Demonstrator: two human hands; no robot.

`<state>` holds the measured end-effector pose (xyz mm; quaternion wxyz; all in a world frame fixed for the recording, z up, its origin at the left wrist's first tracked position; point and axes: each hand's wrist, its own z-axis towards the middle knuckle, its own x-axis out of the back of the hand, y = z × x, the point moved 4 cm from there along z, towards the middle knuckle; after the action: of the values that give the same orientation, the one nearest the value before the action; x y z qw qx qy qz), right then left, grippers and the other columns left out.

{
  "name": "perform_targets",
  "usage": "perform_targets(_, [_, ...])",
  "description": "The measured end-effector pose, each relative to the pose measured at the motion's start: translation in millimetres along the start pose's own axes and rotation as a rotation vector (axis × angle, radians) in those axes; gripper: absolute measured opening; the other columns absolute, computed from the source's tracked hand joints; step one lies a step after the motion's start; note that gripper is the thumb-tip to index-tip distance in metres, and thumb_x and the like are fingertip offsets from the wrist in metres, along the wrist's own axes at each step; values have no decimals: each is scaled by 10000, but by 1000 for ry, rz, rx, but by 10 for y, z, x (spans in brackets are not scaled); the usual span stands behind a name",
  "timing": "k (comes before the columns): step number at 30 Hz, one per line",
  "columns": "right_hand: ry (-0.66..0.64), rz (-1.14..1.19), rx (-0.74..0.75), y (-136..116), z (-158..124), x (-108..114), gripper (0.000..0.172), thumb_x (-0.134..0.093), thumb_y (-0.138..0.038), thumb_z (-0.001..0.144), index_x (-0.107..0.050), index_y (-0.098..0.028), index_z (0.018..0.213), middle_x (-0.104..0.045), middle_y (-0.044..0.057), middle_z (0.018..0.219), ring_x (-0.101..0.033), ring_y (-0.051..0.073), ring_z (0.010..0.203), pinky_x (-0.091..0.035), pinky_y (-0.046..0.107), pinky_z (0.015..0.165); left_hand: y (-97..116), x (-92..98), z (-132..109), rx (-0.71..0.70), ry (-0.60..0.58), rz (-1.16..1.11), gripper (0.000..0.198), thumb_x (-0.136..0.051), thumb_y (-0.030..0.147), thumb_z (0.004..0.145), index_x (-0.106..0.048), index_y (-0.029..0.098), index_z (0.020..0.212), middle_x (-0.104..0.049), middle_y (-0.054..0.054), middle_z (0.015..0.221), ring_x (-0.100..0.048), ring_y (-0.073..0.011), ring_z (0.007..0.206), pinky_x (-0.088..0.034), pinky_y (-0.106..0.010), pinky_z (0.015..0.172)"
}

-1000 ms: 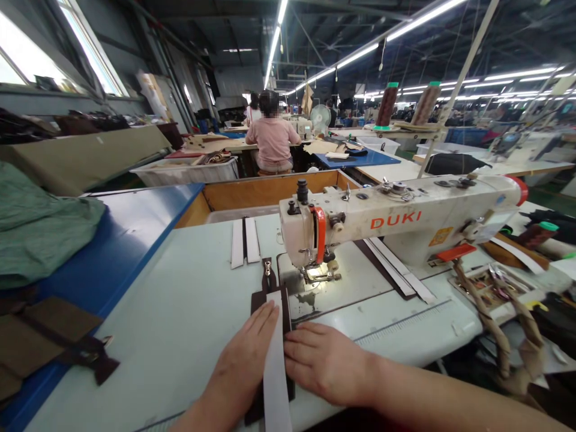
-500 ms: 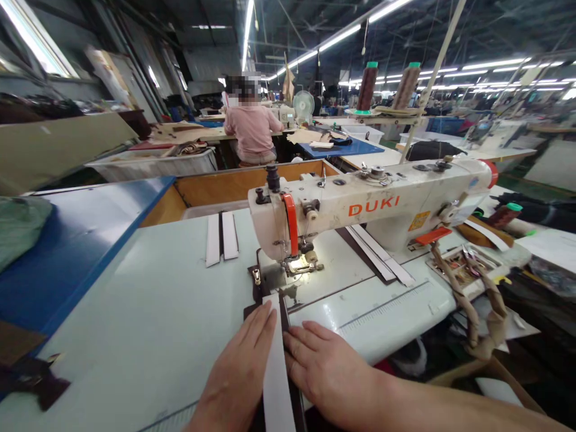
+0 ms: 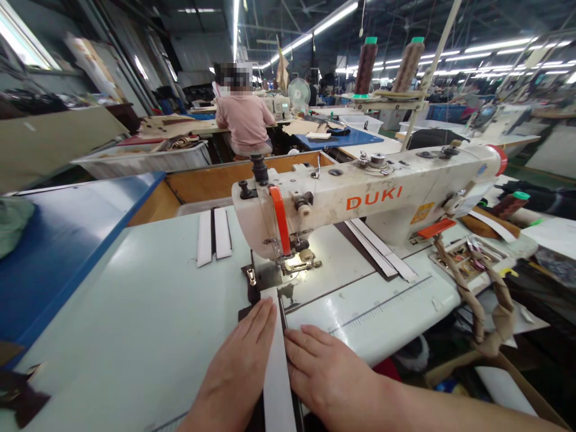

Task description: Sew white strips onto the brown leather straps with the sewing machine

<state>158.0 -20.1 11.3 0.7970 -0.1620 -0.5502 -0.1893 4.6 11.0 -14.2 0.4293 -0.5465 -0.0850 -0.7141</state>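
My left hand point(image 3: 240, 360) lies flat, fingers stretched out, along the left side of a long white strip point(image 3: 275, 372). The strip lies over a dark brown piece point(image 3: 292, 384), whose edges show on both sides. Against the right edge of these layers rest the fingertips of my right hand point(image 3: 326, 369), its fingers laid out and slightly bent. Just beyond the strip's far end is the lit presser foot point(image 3: 299, 262) of a white sewing machine point(image 3: 333, 198). The undersides of both hands are hidden.
Two white strips point(image 3: 222, 234) lie left of the machine head, and more white and brown strips point(image 3: 371, 249) lie under its arm. A tray of small tools point(image 3: 470, 255) sits right. Thread cones point(image 3: 365, 67) stand behind. A person in pink point(image 3: 245, 123) sits ahead.
The view has shifted slightly, so the machine head appears further left. My hands keep nearly the same places beside the white strip.
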Motion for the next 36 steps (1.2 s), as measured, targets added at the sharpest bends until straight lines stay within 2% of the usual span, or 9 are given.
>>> perform_targets(3, [-13, 3, -1, 4, 19, 31, 279, -434, -262, 950, -608, -100, 1098, -589, 136, 1224, -472, 276, 1192, -324, 399, 1082, -9, -39, -15, 31, -9, -5, 489, -273, 66, 852, -477, 8, 1293, -581, -238, 1287, -541, -280, 1221, -500, -410, 953])
perform_targets(6, [25, -6, 5, 9, 38, 36, 281, -444, -273, 947, -621, -104, 1084, -610, 121, 1200, -499, 268, 1154, -371, 382, 1048, -9, -20, -6, -3, 11, 36, 479, -276, 59, 848, -477, 9, 1281, -605, -232, 1254, -567, -272, 1189, -516, -379, 920])
perform_targets(11, [132, -27, 1, 32, 39, -67, 266, -426, -267, 963, -643, -121, 1011, -626, 107, 1184, -529, 251, 1110, -430, 359, 981, -7, 40, 22, -34, 76, 89, 507, -279, 42, 835, -414, -33, 1318, -630, -243, 1202, -609, -271, 1122, -520, -356, 887])
perform_targets(15, [156, -17, 9, 40, 34, -131, 273, -427, -282, 969, -645, -122, 1002, -632, 99, 1167, -533, 245, 1099, -441, 351, 967, -23, -6, -14, -8, 42, 44, 558, -265, 62, 850, -333, 6, 1401, -596, -222, 1273, -577, -262, 1169, -508, -366, 907])
perform_targets(20, [134, -6, 6, 54, 29, -160, 283, -446, -323, 965, -645, -129, 1014, -628, 101, 1181, -531, 240, 1105, -441, 344, 970, -28, -16, -25, -11, 43, 30, 594, -279, 55, 851, -253, -10, 1442, -591, -226, 1280, -588, -258, 1154, -498, -354, 918])
perform_targets(28, [64, 24, 11, 75, 26, -166, 311, -479, -363, 957, -642, -119, 1062, -623, 112, 1205, -519, 243, 1143, -437, 354, 986, 5, 85, 84, -31, 57, 100, 631, -231, 42, 851, -95, -53, 1461, -648, -243, 1171, -654, -275, 1050, -540, -369, 845])
perform_targets(32, [55, 32, 23, 74, 37, -152, 325, -514, -379, 938, -634, -108, 1073, -628, 110, 1200, -542, 246, 1118, -463, 357, 965, 15, 52, 65, -22, 27, 80, 646, -248, 26, 823, -144, -21, 1459, -627, -231, 1221, -628, -268, 1104, -531, -367, 871])
perform_targets(36, [65, 43, 23, 82, 46, -99, 300, -505, -335, 936, -641, -97, 1058, -637, 110, 1191, -554, 250, 1107, -474, 355, 954, 22, 42, 61, -19, 33, 81, 562, -278, 35, 804, -365, -20, 1357, -633, -246, 1201, -624, -284, 1110, -537, -383, 873])
